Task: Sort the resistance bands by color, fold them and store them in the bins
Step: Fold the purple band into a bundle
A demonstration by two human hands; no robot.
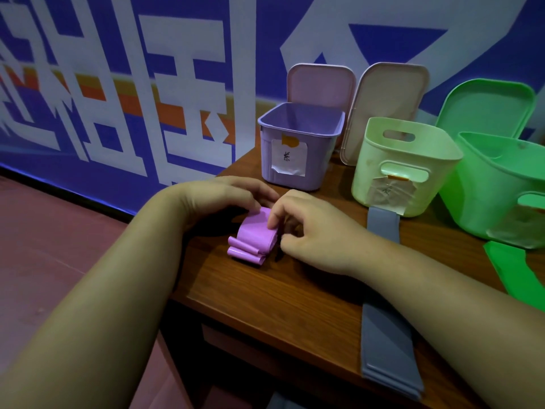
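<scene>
A purple resistance band [253, 239] lies folded into several layers on the wooden table [283, 293], near its left edge. My left hand [224, 196] curls over the band's far end and holds it. My right hand [306, 228] pinches the top fold between thumb and fingers. Just behind them stands the purple bin [298, 146], open, with a paper label on its front. A grey-blue band [386, 326] stretches flat from the pale green bin [404, 166] to the table's front edge. At the right edge lies a green band [513, 273], below the bright green bin [501, 187].
The three lids lean upright behind their bins: pink [321, 84], cream [386, 110], green [486, 107]. A blue and white banner [132, 84] covers the wall behind. The table's left edge drops to a reddish floor [59, 246].
</scene>
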